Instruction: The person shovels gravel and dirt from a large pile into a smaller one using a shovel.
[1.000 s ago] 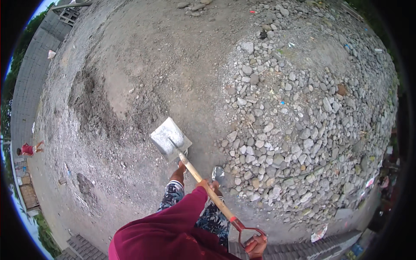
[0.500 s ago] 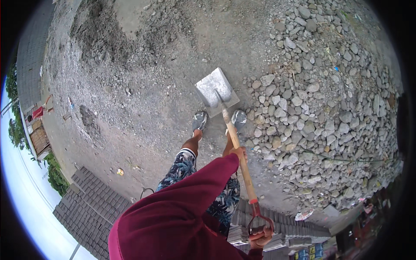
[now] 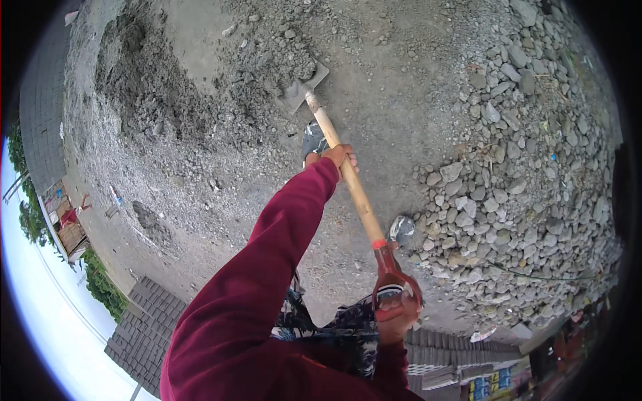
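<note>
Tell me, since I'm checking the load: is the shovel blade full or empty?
Nearly empty: the shovel blade lies tilted against the grey gravel heap, its metal face mostly bare.

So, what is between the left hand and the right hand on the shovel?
In the head view, only a bare stretch of the shovel's wooden shaft runs between the left hand and the right hand, ending in the red grip.

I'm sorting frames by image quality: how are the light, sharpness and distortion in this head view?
Head view: soft, even daylight with no hard shadows; the sky at the lower left rim is blown out white. Strong fisheye bending curves the paving and horizon near the black rim. The shovel, left hand and right hand look fairly sharp, as does the gravel; the maroon sleeve close to the lens is slightly soft.
</note>
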Tool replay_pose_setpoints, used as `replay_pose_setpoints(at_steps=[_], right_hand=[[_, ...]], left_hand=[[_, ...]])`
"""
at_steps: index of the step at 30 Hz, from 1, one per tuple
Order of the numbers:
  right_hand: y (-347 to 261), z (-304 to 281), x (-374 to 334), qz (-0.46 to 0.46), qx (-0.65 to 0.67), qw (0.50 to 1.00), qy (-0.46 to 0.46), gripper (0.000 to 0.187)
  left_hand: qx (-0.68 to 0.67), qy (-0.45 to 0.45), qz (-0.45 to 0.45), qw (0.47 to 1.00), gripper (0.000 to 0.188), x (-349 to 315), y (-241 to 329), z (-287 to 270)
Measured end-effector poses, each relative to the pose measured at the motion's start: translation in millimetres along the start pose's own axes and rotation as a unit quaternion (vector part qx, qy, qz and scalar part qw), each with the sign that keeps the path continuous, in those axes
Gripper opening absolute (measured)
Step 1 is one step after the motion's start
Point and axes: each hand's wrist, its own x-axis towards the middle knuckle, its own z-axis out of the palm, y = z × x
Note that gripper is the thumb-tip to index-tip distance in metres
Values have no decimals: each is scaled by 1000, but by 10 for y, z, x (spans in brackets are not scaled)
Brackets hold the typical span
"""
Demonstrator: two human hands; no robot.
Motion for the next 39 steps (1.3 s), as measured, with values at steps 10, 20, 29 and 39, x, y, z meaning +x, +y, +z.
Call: replay_pose_setpoints(at_steps=[10,20,29,39], right_hand=[[-413,176,2020,-77,-263,949,154,13],[-729,-57,986,1,-252,956,150,14],[-1351,-1015,-421,-15,-191,972,139,18],[-1192,-1986,-2031,100,147,984,-6,61]], left_hand=[[-152,65,39,986,14,1019,898,429],[-142,153,93,973,8,-593,821,160],[-99,68,107,987,7,-1785,113,363],[27,89,-31,995,15,-2524,261,1475]])
